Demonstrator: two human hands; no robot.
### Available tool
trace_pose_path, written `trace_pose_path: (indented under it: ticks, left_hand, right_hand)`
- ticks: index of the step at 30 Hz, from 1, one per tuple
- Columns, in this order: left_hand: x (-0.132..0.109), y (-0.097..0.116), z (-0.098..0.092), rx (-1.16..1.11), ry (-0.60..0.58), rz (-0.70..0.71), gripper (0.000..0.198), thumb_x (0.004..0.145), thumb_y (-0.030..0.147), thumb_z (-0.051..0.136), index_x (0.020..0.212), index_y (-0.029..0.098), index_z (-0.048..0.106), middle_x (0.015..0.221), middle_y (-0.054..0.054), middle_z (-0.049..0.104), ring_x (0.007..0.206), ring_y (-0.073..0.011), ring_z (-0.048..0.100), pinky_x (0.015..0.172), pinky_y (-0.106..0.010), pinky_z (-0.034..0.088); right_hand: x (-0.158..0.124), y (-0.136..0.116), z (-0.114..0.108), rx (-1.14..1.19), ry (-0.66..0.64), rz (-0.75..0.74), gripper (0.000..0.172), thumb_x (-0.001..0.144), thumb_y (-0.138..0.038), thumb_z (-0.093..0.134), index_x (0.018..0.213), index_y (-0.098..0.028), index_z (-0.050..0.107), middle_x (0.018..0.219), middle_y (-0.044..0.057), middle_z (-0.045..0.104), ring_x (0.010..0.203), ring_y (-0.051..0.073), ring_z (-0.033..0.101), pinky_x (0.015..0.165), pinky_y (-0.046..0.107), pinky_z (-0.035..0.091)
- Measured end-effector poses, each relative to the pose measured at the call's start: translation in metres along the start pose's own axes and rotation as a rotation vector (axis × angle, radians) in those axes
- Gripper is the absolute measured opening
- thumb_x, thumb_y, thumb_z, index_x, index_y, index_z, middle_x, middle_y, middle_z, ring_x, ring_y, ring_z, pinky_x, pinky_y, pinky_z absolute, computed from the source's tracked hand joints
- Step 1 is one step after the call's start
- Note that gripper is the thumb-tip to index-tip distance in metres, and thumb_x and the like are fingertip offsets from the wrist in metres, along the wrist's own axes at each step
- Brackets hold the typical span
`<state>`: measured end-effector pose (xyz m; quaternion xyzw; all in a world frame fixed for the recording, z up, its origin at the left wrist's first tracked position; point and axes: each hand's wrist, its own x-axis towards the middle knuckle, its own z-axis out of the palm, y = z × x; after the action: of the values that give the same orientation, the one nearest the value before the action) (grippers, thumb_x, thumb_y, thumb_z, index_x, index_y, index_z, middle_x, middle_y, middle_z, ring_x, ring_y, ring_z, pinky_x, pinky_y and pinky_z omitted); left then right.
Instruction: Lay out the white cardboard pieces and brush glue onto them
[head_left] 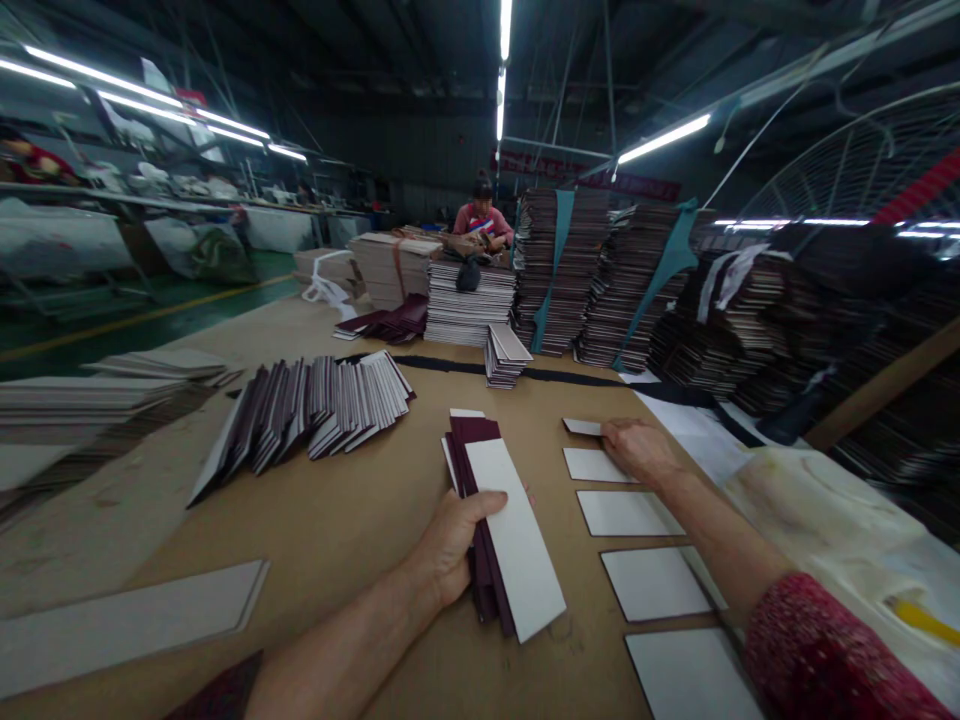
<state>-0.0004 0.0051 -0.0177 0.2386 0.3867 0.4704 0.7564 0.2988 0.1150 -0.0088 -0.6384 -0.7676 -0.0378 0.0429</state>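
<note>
head view: left hand clenched around a sheaf of maroon and white board strips; right hand open and flat, fingers touching the farthest of a row of white dark-edged cards. brown kraft paper lies under both hands, with fanned board stacks beyond the left hand. far ahead, a red banner with writing too small to read hangs in a factory hall under fluorescent tubes.

Dim factory hall under bright fluorescent tubes, with strong wide-angle distortion.

The tubes glare against the dark ceiling, and soft, weak shadows fall across the brown-paper table top. White-faced cards near the middle look fairly sharp, while the wire fan guard and the red sleeve bow and soften toward the right edge.
</note>
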Motion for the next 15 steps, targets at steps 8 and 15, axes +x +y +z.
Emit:
trace_pose_path:
  ticks: [8, 15]
  left_hand:
    - [0.001, -0.003, 0.001, -0.013, 0.05, -0.008, 0.024, 0.068, 0.019, 0.069, 0.089, 0.009, 0.073, 0.077, -0.012, 0.076, 0.065, -0.0215, 0.069, 0.063, -0.032, 0.057]
    - [0.001, -0.009, 0.002, 0.021, 0.063, 0.019, 0.023, 0.062, 0.014, 0.079, 0.082, 0.012, 0.069, 0.059, -0.002, 0.069, 0.05, -0.0167, 0.061, 0.056, -0.029, 0.052]
  right_hand:
    - [-0.04, -0.054, -0.018, 0.542, -0.109, -0.021, 0.033, 0.1, -0.041, 0.049, 0.12, -0.021, 0.068, 0.124, 0.009, 0.069, 0.117, 0.024, 0.062, 0.104, 0.04, 0.045]
    - [-0.099, -0.127, -0.01, 1.08, -0.35, -0.01, 0.04, 0.082, -0.06, 0.063, 0.085, -0.021, 0.069, 0.08, 0.002, 0.07, 0.074, 0.019, 0.063, 0.068, 0.03, 0.05]
